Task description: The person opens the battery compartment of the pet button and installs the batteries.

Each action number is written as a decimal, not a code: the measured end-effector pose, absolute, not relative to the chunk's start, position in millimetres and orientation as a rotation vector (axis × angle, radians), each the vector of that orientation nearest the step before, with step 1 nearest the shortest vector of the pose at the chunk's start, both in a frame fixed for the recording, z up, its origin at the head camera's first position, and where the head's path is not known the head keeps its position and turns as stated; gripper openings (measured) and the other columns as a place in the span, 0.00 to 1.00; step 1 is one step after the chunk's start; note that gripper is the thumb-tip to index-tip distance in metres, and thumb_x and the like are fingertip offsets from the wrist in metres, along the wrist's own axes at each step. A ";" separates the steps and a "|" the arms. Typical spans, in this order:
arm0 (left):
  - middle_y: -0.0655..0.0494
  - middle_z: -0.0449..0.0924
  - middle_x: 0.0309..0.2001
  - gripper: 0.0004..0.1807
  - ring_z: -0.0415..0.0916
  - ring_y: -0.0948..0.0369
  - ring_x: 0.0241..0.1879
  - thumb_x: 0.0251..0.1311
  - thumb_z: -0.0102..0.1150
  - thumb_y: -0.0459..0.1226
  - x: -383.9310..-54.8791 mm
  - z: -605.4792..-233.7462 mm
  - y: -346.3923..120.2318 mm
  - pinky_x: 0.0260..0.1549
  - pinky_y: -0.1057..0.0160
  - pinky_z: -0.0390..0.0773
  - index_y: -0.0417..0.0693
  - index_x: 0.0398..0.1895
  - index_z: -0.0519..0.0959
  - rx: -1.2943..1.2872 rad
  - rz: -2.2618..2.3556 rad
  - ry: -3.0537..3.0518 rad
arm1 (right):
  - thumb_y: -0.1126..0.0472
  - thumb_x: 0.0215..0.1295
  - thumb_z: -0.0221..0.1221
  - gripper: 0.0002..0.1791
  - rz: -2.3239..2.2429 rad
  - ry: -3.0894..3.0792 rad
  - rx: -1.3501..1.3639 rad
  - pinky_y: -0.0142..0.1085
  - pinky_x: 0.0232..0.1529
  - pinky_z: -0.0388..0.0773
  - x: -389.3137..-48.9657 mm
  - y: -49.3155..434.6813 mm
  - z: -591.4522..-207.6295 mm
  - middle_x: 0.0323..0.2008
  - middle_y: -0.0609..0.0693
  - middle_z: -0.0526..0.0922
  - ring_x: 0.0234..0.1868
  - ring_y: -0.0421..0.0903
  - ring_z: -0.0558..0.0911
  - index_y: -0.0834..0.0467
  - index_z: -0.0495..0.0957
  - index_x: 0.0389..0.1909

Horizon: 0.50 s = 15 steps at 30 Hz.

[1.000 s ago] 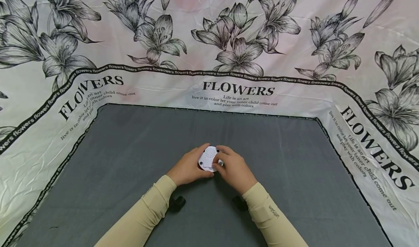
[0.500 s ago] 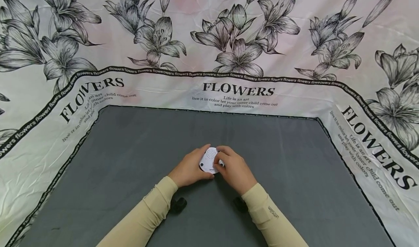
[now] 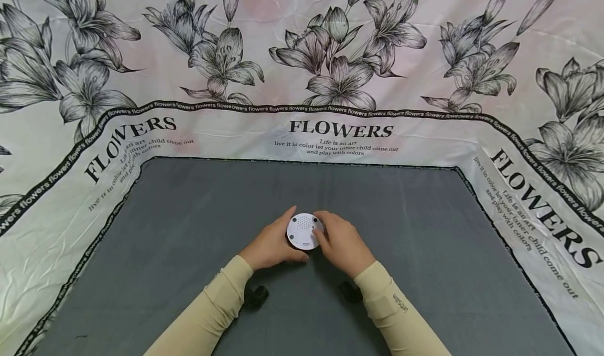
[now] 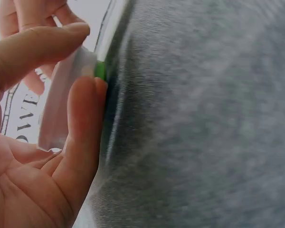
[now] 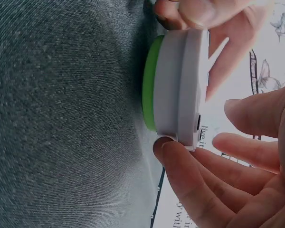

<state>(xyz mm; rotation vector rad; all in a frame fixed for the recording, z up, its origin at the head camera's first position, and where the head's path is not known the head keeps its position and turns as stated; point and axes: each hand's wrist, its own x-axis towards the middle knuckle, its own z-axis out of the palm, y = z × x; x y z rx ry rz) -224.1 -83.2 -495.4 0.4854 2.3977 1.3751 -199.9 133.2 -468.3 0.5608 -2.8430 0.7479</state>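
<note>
A round white plastic sound button (image 3: 302, 233) is between my hands over the grey cloth, its back facing up. That back has a patch of small speaker holes and several dark round spots near the rim. Its green face (image 5: 152, 83) is turned down toward the cloth. My left hand (image 3: 273, 245) holds the white rim between thumb and fingers from the left. On the right side, my right hand (image 3: 346, 247) touches the rim with a fingertip. In the right wrist view, its thumb (image 5: 247, 114) stands apart from the back, and the other fingers are loosely bent.
Grey cloth (image 3: 189, 204) covers the work surface. Around it runs a white border (image 3: 245, 136) printed with lettering and black lily drawings. Small black objects sit by both wrists, one at the left (image 3: 256, 297) and one at the right (image 3: 351, 292).
My right thumb and fingertips, earlier bunched together over the right part of the button's back, have spread and drawn back to its right edge, uncovering more of it. My left hand still holds the rim.
</note>
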 end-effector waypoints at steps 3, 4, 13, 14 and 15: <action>0.43 0.75 0.72 0.64 0.90 0.54 0.45 0.58 0.83 0.48 -224.6 -493.4 -83.2 0.47 0.53 0.88 0.47 0.90 0.49 0.437 1.450 2.308 | 0.60 0.79 0.64 0.22 0.760 -2.857 0.562 0.45 0.45 0.85 -200.5 135.0 -468.0 0.55 0.58 0.88 0.42 0.47 0.86 0.63 0.79 0.68; 0.43 0.78 0.68 0.61 0.90 0.56 0.39 0.61 0.81 0.48 -224.7 -492.9 -83.5 0.42 0.55 0.89 0.47 0.89 0.51 0.425 1.478 2.280 | 0.60 0.79 0.64 0.22 0.765 -2.859 0.565 0.44 0.44 0.85 -200.6 135.2 -467.5 0.55 0.58 0.88 0.41 0.46 0.86 0.63 0.79 0.68; 0.48 0.78 0.70 0.39 0.91 0.55 0.42 0.74 0.68 0.51 -221.5 -482.5 -84.2 0.44 0.54 0.90 0.63 0.84 0.65 0.444 1.625 2.297 | 0.60 0.79 0.63 0.28 0.877 -2.775 0.565 0.38 0.40 0.85 -201.0 139.6 -463.8 0.58 0.58 0.82 0.39 0.43 0.84 0.63 0.74 0.75; 0.50 0.76 0.73 0.37 0.91 0.54 0.43 0.75 0.67 0.52 -221.2 -481.2 -84.1 0.46 0.53 0.90 0.66 0.83 0.66 0.448 1.634 2.309 | 0.60 0.80 0.63 0.28 0.900 -2.759 0.565 0.39 0.43 0.87 -201.0 140.0 -462.7 0.57 0.58 0.82 0.41 0.44 0.85 0.63 0.73 0.76; 0.51 0.74 0.74 0.35 0.91 0.53 0.44 0.75 0.67 0.53 -220.8 -480.0 -84.1 0.47 0.53 0.89 0.69 0.81 0.67 0.451 1.643 2.319 | 0.60 0.79 0.63 0.28 0.928 -2.746 0.567 0.40 0.45 0.88 -201.1 140.4 -461.8 0.57 0.58 0.81 0.43 0.45 0.87 0.63 0.73 0.76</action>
